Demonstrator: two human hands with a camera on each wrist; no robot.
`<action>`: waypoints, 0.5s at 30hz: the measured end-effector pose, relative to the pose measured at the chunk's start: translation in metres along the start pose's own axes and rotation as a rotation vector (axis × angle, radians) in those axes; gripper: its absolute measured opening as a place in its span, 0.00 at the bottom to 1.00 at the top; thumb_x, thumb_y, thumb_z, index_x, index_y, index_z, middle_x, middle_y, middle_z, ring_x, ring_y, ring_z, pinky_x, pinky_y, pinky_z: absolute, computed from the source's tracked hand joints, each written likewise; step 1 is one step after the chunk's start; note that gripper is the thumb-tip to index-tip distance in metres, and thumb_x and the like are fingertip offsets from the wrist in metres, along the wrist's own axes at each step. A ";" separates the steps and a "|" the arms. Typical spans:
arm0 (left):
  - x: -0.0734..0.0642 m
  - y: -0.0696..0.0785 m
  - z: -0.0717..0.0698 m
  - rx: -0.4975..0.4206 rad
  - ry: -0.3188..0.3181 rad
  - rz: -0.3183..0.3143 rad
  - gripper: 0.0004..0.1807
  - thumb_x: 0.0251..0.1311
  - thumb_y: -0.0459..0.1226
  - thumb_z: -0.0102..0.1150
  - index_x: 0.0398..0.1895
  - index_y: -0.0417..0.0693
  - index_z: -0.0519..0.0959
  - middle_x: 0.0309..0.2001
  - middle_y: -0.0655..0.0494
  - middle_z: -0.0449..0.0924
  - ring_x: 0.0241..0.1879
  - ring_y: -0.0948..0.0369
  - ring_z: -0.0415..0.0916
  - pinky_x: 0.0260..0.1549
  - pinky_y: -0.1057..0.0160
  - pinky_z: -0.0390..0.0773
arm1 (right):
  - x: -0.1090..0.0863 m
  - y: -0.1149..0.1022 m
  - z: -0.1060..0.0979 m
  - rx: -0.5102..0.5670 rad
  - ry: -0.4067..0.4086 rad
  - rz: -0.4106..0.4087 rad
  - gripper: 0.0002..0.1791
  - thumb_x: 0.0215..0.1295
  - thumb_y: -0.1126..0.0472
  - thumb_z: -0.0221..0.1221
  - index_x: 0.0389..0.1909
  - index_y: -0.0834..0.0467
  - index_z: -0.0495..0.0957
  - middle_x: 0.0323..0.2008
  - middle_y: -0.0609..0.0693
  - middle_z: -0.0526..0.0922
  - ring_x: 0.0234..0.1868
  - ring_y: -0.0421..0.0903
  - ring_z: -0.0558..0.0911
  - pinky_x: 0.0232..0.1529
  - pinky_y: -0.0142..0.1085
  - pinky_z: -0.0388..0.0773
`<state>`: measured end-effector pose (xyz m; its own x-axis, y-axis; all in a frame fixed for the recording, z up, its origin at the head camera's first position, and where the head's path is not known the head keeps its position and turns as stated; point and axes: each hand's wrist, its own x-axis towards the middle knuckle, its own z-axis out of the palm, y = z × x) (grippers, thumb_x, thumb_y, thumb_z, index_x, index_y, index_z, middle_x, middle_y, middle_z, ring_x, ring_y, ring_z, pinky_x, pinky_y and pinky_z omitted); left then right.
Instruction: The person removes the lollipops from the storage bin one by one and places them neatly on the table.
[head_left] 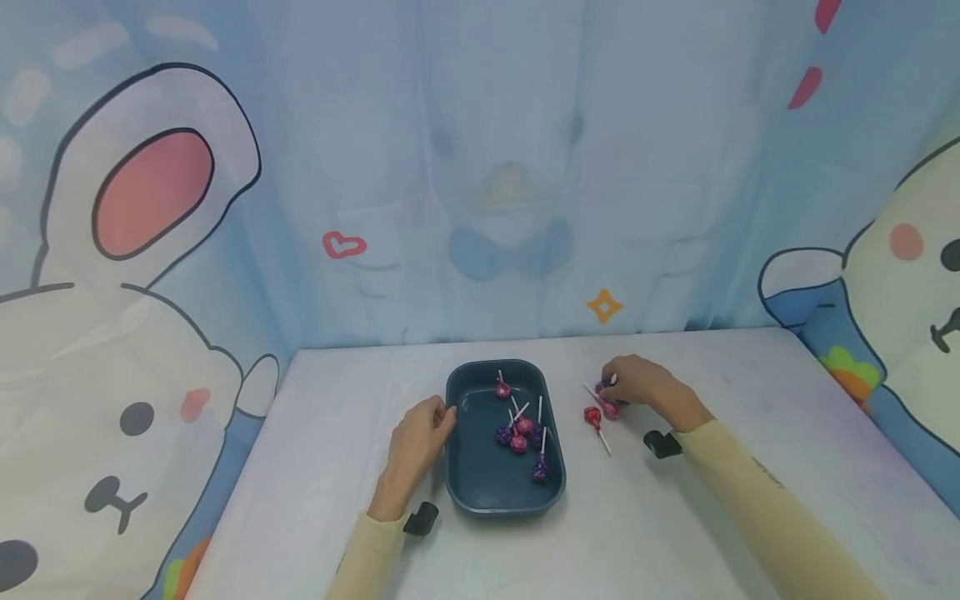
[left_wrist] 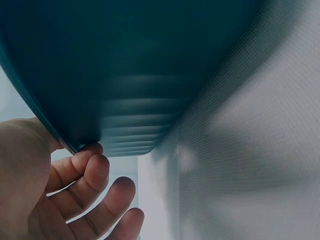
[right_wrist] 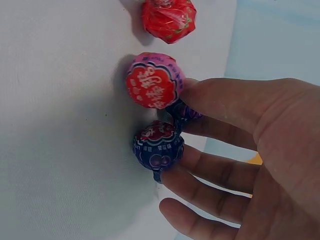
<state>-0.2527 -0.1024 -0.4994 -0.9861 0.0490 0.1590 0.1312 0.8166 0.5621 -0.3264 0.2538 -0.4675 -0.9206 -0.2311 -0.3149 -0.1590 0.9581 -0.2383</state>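
Observation:
My left hand (head_left: 420,432) holds the near-left side of a dark teal tray (head_left: 468,492), pinching its rim between thumb and curled forefinger; the other fingers (left_wrist: 117,192) sit loosely below. Inside the tray lie several lollipops in pink and purple wrappers, among them a purple one (head_left: 540,472) and a pink one (head_left: 502,389). To the right, my right hand (head_left: 648,385) reaches down over a small group of lollipops. Its thumb and forefinger close around a purple lollipop (right_wrist: 192,113), partly hidden. A pink lollipop (right_wrist: 155,82) lies by the thumb, and another purple lollipop (right_wrist: 159,146) by the lower fingers.
A red lollipop (head_left: 592,417) lies on the white tabletop (head_left: 337,392) between the tray and my right hand. Behind the table hangs a light blue curtain (head_left: 390,167) with cartoon animals. Each wrist carries a small black camera.

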 end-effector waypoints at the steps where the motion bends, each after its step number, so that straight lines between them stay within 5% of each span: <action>1: 0.000 0.000 0.000 0.004 0.000 0.001 0.16 0.62 0.50 0.49 0.21 0.54 0.69 0.16 0.62 0.68 0.16 0.66 0.65 0.15 0.67 0.64 | 0.001 0.001 0.001 -0.001 -0.001 0.007 0.17 0.58 0.53 0.60 0.44 0.59 0.79 0.34 0.51 0.80 0.32 0.45 0.74 0.36 0.40 0.72; 15: 0.000 0.001 -0.001 -0.002 0.000 0.009 0.16 0.62 0.49 0.49 0.20 0.54 0.69 0.16 0.62 0.68 0.15 0.66 0.64 0.15 0.68 0.64 | 0.001 -0.003 -0.001 0.011 -0.019 0.046 0.18 0.58 0.53 0.60 0.45 0.59 0.77 0.30 0.50 0.77 0.31 0.45 0.74 0.34 0.39 0.70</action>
<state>-0.2522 -0.1023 -0.4986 -0.9848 0.0565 0.1643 0.1406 0.8149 0.5623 -0.3274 0.2509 -0.4667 -0.9197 -0.1901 -0.3434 -0.1127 0.9660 -0.2329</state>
